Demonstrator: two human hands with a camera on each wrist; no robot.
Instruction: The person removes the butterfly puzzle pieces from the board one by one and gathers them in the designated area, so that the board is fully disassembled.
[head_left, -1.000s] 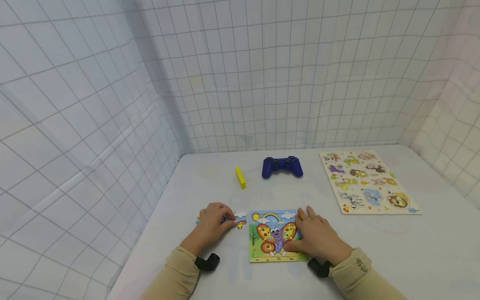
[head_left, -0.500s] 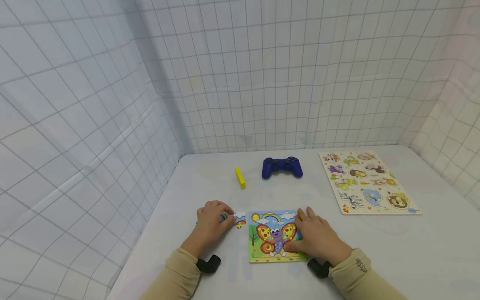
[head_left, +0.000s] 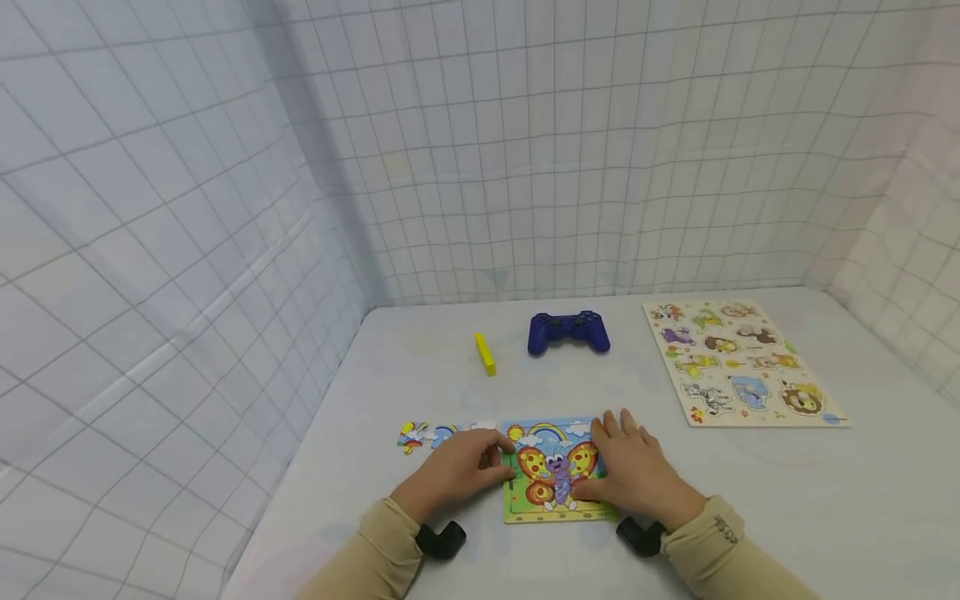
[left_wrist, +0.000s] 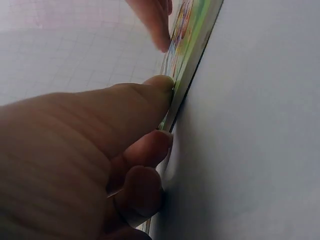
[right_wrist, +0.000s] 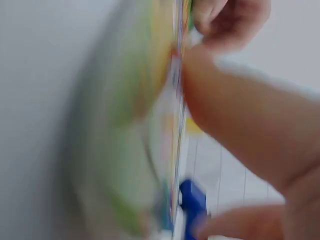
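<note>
A butterfly jigsaw puzzle board [head_left: 558, 517] lies flat on the table in front of me. My left hand [head_left: 459, 471] is at its left edge, thumb and curled fingers pinching there. In the left wrist view the thumb [left_wrist: 135, 102] bears on the board's edge [left_wrist: 186, 82]; whether a single piece is between the fingers cannot be seen. My right hand [head_left: 637, 471] rests on the board's right side, fingers extended and thumb [right_wrist: 215, 95] on the picture. Loose puzzle pieces lie left of the board: a sun piece [head_left: 412, 432] and a rainbow piece [head_left: 443, 434], partly behind my left hand.
Behind the board stands a blue game controller [head_left: 568, 331], with a yellow block [head_left: 485, 355] to its left. An animal peg puzzle [head_left: 678, 408] lies at the right. Gridded white cloth [head_left: 510, 167] bounds the table's back and sides.
My left hand has moved right, from the loose pieces to the board's left edge, uncovering the sun and rainbow pieces. My right hand has stayed on the board. The head view has shifted slightly.
</note>
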